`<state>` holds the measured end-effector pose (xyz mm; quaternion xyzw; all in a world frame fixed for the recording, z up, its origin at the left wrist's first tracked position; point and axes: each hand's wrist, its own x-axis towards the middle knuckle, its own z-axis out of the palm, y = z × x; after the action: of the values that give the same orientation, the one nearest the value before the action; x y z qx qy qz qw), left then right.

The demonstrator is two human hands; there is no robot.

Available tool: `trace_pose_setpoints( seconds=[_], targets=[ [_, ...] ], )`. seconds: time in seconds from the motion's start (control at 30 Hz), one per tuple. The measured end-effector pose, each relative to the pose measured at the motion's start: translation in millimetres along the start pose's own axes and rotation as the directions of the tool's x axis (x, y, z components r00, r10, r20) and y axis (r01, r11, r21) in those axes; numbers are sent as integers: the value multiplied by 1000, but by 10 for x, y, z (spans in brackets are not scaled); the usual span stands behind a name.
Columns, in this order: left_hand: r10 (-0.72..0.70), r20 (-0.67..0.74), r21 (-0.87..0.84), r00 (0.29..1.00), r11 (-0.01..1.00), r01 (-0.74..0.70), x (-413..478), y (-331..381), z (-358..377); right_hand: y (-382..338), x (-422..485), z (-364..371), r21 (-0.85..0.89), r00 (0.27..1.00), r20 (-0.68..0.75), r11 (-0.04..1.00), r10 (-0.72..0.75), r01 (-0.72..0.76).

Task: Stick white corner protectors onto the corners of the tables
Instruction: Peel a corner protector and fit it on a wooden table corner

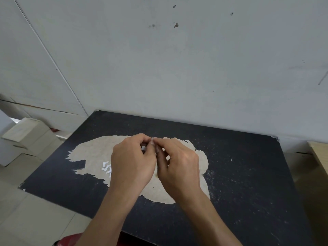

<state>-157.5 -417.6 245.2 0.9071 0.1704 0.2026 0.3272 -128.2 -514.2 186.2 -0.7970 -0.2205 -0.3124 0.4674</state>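
Both hands meet above the middle of a black table (239, 166) whose top layer is worn away to a beige patch. My left hand (132, 160) holds a small white corner protector (143, 148) in its curled fingers. My right hand (177, 162) pinches the top of the same piece with thumb and forefinger. Most of the piece is hidden by the fingers. A few more white corner protectors (106, 167) lie on the beige patch just left of my left wrist.
A grey wall stands right behind the table. Pale cardboard boxes (26, 137) are stacked on the tiled floor at the left. A light wooden table edge (319, 157) shows at the far right. Something red (69, 240) sits below the near table edge.
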Motion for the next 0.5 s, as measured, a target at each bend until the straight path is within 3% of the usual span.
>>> trace_pose_setpoints(
  seconds=[0.23, 0.5],
  targets=[
    [5, -11, 4, 1000, 1000, -5, -20, 11, 11, -13, 0, -42, 12, 997, 42, 997, 70, -71],
    [13, 1, 21, 1000, 1000, -13, -34, 44, 31, 11, 8, -97, 13, 1000, 18, 1000, 17, -17]
  ],
)
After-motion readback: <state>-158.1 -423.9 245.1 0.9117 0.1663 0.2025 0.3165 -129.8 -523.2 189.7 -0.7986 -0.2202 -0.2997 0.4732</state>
